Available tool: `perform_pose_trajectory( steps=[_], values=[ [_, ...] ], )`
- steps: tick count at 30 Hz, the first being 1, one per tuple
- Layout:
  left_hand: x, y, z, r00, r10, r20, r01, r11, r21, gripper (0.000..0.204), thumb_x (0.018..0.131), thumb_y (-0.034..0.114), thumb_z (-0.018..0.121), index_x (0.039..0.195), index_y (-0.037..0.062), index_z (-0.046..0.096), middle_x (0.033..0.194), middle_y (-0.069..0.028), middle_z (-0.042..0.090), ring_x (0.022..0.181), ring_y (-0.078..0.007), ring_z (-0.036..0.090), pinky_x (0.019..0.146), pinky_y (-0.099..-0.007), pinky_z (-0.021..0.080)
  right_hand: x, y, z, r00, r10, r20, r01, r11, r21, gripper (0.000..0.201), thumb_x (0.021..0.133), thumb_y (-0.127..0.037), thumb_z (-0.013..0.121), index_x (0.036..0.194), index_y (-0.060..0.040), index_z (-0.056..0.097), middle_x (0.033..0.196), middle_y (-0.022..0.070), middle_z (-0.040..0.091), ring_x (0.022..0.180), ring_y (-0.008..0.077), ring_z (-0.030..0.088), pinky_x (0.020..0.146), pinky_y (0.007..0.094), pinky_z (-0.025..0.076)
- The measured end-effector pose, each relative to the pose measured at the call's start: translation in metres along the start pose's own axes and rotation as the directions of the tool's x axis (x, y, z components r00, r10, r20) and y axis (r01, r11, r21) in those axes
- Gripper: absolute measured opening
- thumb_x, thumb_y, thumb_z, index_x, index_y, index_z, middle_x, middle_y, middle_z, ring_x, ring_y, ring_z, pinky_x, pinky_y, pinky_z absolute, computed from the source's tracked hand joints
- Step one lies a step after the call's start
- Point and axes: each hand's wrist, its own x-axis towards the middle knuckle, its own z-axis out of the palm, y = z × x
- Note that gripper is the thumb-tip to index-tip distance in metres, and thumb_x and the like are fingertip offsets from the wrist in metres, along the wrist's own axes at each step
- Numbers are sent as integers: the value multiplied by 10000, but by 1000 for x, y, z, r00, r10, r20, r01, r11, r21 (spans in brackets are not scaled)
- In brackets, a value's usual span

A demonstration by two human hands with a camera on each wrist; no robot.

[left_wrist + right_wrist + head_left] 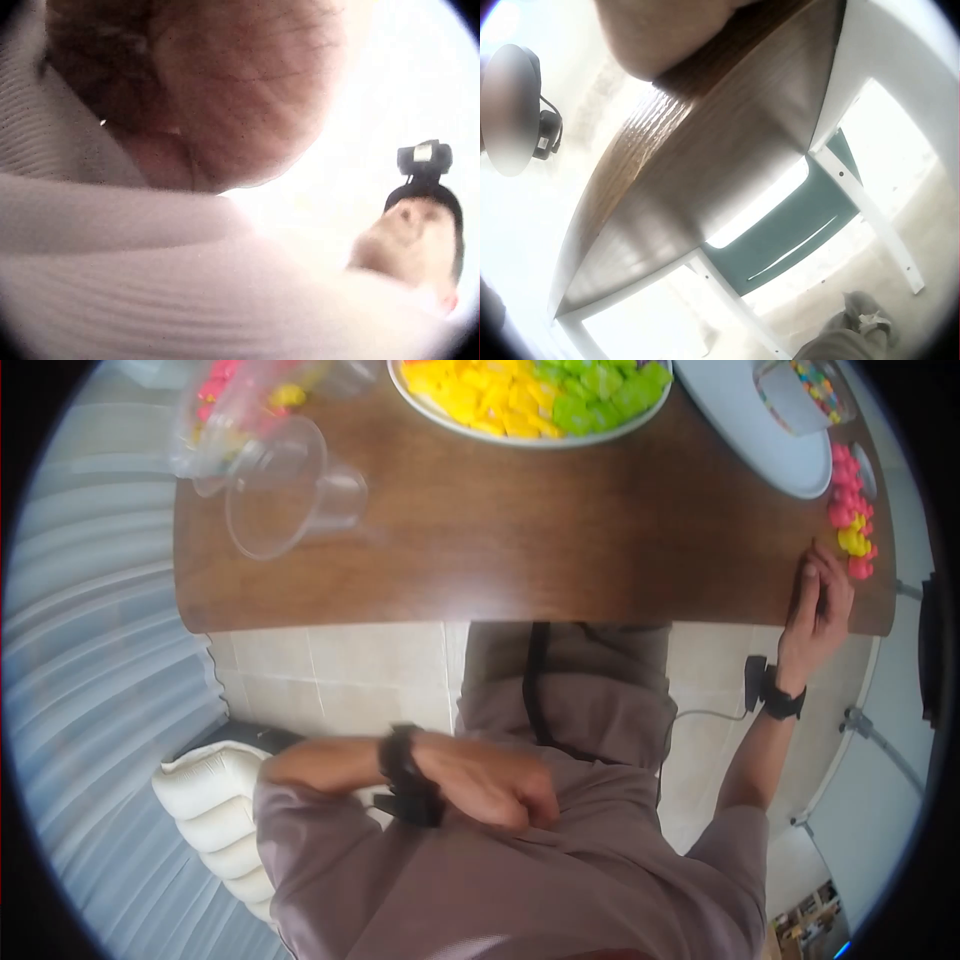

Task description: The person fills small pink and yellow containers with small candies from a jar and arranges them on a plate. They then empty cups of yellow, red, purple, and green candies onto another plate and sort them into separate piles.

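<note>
My left hand (480,780) is bent in against the front of the shirt (420,880), its fingers curled toward the cloth. In the left wrist view the hand (247,90) fills the top, close over the fabric; I cannot tell whether the fingertips grip it. My right hand (820,605) lies at the table's front right edge, fingers loosely extended over the wood with nothing held. Just beyond its fingertips stands a row of small pink and yellow pieces (852,540). The right wrist view catches only part of this hand (667,37) above the tabletop edge.
A white-rimmed plate (480,432) of yellow and green pieces sits at the table's far middle. Clear plastic cups (275,485) lie at the left. A white oval tray (770,460) and a tub of colourful bits (805,398) are at the right. Below is a green chair (780,232).
</note>
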Motion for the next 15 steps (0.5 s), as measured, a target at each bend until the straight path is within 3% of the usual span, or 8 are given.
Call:
perform_pose_trajectory(
  steps=[2, 4, 5, 7, 8, 9, 10, 15],
  values=[
    [-18, 16, -9, 989, 120, -86, -126, 990, -65, 75, 760, 24, 507, 786, -13, 567, 714, -140, 545, 625, -229, 516, 615, -356, 422, -2, 6, 1, 999, 12, -33, -10, 997, 73, 133, 981, -87, 642, 1032, 7, 722, 1179, 111, 722, 1107, 223, 633, 984, 334, 483],
    [-21, 42, -8, 817, 212, -537, -141, 975, 171, 60, 820, 52, 565, 798, -3, 573, 737, -130, 565, 633, -250, 534, 617, -371, 435, -2, 8, 0, 1000, -10, 2, 10, 1000, 28, 129, 983, -74, 645, 1045, 7, 724, 1184, 110, 717, 1100, 203, 644, 983, 323, 493],
    [-15, 41, -4, 820, 202, -535, -143, 978, 149, 60, 820, 52, 565, 798, -3, 573, 737, -130, 565, 633, -250, 534, 617, -371, 435, -4, 10, 3, 998, 53, -17, -50, 989, 136, 126, 984, -65, 643, 1049, 7, 724, 1188, 110, 714, 1094, 192, 649, 979, 316, 500],
    [0, 43, -2, 603, 578, -550, -287, 800, 526, 163, 885, 106, 657, 797, 8, 561, 754, -122, 574, 645, -268, 549, 621, -391, 446, -3, 8, 6, 991, 125, -52, -109, 965, 239, 125, 987, -40, 637, 1061, 8, 725, 1200, 109, 701, 1076, 166, 660, 969, 297, 516],
    [-1, 48, 2, 605, 576, -550, -293, 803, 518, 163, 885, 106, 657, 797, 8, 561, 754, -122, 574, 645, -268, 549, 621, -391, 446, -4, 8, 5, 991, 128, -46, -114, 966, 232, 125, 987, -40, 637, 1061, 8, 725, 1200, 109, 701, 1076, 166, 660, 969, 297, 516],
    [-4, 57, 6, 835, 489, -253, -342, 821, 457, 214, 899, 132, 689, 793, 8, 551, 750, -118, 573, 636, -261, 553, 600, -384, 445, -3, 8, 6, 993, 102, -54, -88, 972, 220, 126, 984, -44, 639, 1057, 9, 726, 1191, 107, 708, 1078, 170, 658, 969, 300, 512],
    [-6, 63, 10, 931, 353, 93, -361, 849, 386, 266, 914, 158, 721, 789, 7, 542, 746, -114, 572, 627, -254, 556, 580, -377, 444, -2, 8, 6, 995, 77, -61, -63, 976, 210, 126, 981, -47, 641, 1053, 9, 728, 1183, 106, 714, 1080, 174, 655, 969, 303, 508],
    [-2, 69, 26, 873, 459, 163, -486, 796, 362, 330, 968, 224, 619, 767, -26, 540, 679, -194, 578, 601, -373, 572, 550, -441, 468, 2, 6, 1, 999, -6, -44, 9, 998, 68, 125, 964, -51, 646, 1032, 10, 731, 1152, 96, 734, 1099, 195, 642, 981, 322, 485]
  ],
)
